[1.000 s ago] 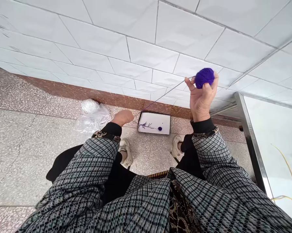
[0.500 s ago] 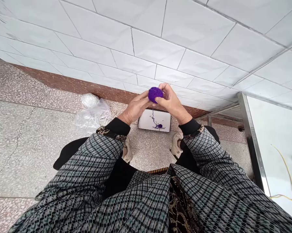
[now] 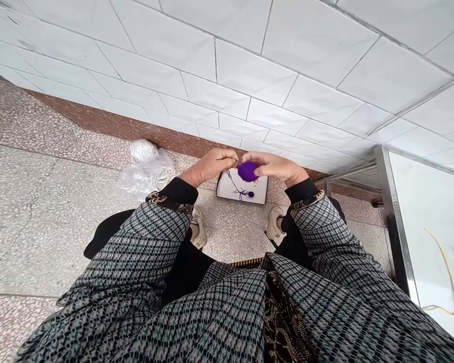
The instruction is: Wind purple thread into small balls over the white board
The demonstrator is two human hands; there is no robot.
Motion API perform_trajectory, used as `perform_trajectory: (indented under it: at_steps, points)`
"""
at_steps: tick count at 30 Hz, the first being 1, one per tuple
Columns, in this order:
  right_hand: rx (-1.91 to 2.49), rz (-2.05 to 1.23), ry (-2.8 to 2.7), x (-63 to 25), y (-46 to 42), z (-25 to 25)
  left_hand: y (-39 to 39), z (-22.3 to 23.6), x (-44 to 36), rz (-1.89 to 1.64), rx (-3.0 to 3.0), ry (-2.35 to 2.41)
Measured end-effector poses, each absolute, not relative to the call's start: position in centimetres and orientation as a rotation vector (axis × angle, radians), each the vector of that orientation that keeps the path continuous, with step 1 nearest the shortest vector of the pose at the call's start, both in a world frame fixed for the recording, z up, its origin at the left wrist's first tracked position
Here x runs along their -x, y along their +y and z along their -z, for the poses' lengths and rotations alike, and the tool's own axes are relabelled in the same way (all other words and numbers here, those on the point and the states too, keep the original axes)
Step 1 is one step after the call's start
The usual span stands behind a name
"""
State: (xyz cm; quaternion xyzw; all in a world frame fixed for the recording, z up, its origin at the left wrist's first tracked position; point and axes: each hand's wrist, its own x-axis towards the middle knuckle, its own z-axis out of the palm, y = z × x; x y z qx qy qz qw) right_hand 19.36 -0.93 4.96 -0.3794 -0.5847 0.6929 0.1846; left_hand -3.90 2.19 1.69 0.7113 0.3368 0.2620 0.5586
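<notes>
A ball of purple yarn (image 3: 247,171) is gripped in my right hand (image 3: 274,167), thumb on its near side and fingers behind. Just left of the ball, my left hand (image 3: 218,164) is closed in a pinch on the yarn strand (image 3: 229,175), which hangs down from the fingertips. Below both hands a shallow white box (image 3: 227,190) with dark edges lies on the floor between my feet. Inside it are loose purple yarn (image 3: 242,193) and a small dark purple clump (image 3: 251,194).
White yarn (image 3: 142,150) and a clear plastic bag (image 3: 138,179) lie on the floor at left. A tiled wall (image 3: 249,75) rises in front. On the right stands a metal-framed white table (image 3: 427,201) with a yellow cord (image 3: 449,272) on it.
My left hand has come off the ball and now pinches the strand to its left. My right hand has lowered slightly with the ball. The yarn in the box has shifted.
</notes>
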Motion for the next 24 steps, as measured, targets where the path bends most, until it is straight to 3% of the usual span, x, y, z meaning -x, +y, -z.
perform_trajectory:
  at_steps: [4, 11, 14, 16, 18, 24]
  points:
    - [0.885, -1.658, -1.280, -19.3, -0.7, -5.5, 2.2, -1.5, 3.7, -0.632, -1.538, 0.721]
    - [1.506, -1.012, -1.478, -18.0, 0.8, -3.3, 1.2, -1.8, 2.9, -0.406, -1.560, 0.536]
    - [1.569, -1.340, -1.920, -18.8, 0.2, -3.5, 1.8, -1.8, 3.5, -0.426, -1.587, 0.563]
    - [1.311, -1.794, -2.028, -19.6, -0.3, -4.2, 2.3, -1.6, 4.0, -0.420, -1.599, 0.576]
    - [0.979, -2.034, -1.862, -20.4, -0.7, -4.8, 2.7, -1.3, 4.3, -0.450, -1.577, 0.597]
    - [0.763, -1.669, -1.112, -21.5, -0.5, -5.6, 2.5, -1.1, 3.8, -0.572, -1.463, 0.667]
